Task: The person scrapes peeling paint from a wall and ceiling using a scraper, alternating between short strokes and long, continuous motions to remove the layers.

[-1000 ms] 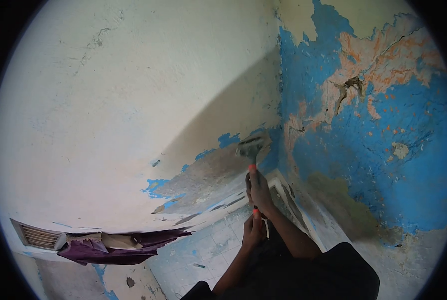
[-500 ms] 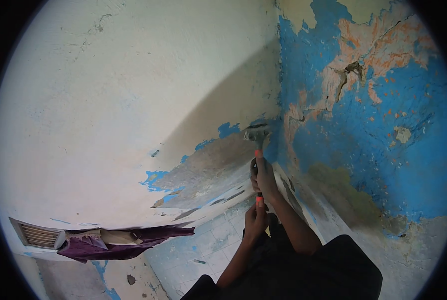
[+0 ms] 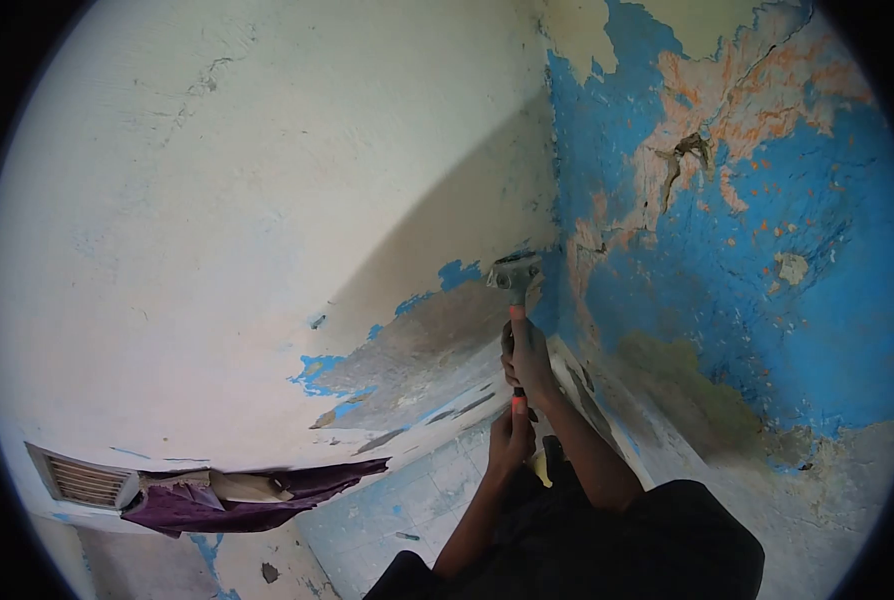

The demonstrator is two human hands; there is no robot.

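Observation:
Both hands grip a paint scraper (image 3: 514, 272) with a wide dark head and an orange-and-black handle. My right hand (image 3: 529, 362) wraps the upper handle. Lower down, my left hand (image 3: 512, 440) is closed round the handle's end. The scraper's head is against the pale wall (image 3: 347, 170) close to the corner, where blue paint shows at the edge of a bare grey patch (image 3: 422, 335). Its blade edge is too small to make out clearly.
At right, the adjoining blue wall (image 3: 747, 290) has peeled patches and a deep crack (image 3: 685, 160). A purple cloth (image 3: 217, 508) hangs by a slatted vent (image 3: 82, 477) at lower left. Below lies a tiled floor (image 3: 432, 490) with paint flakes. Something yellow (image 3: 542, 468) shows near my left forearm.
The view has shifted slightly, moving the blue wall a little left in frame. Both hands keep their hold on the scraper, whose head looks slightly more tilted.

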